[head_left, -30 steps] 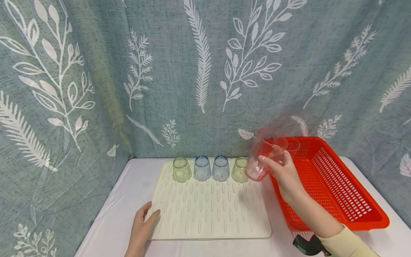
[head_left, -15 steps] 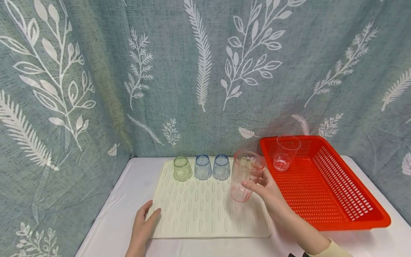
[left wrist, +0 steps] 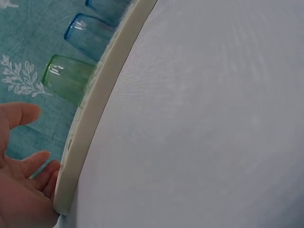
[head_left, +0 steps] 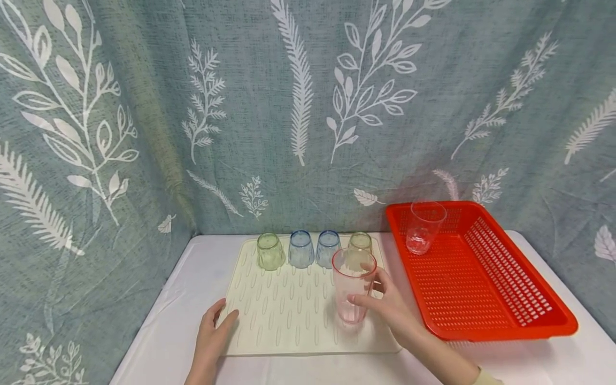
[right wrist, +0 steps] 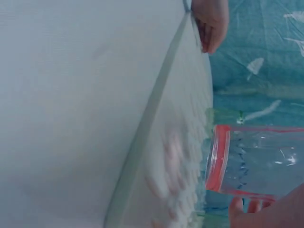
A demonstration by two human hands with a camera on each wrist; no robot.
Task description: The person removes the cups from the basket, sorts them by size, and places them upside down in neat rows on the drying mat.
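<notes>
My right hand (head_left: 385, 307) grips a clear tumbler with a pinkish-red tint (head_left: 350, 313), mouth up, over the right part of a cream drying mat (head_left: 284, 326). In the right wrist view, the red base of the tumbler (right wrist: 217, 159) is close over the mat. At the mat's left edge lies my left hand (head_left: 210, 334), fingers relaxed, thumb apart, holding nothing. The left wrist view shows its fingertips at the mat's side. Along the back of the mat stand a green glass (head_left: 271, 256), two blue glasses (head_left: 301, 254) and another green glass (head_left: 361, 241), narrower ends up.
A red perforated basket (head_left: 481, 289) stands right of the mat, with another clear tumbler (head_left: 423, 230) tilted in its back left corner. White cloth (head_left: 187, 299) covers the table. Behind hangs a green-blue curtain (head_left: 240, 107) with white leaf patterns.
My right hand has carried the tumbler from the basket's left rim leftward and toward me, low over the mat. The tumbler has gone from tilted to about upright. My left hand has stayed put.
</notes>
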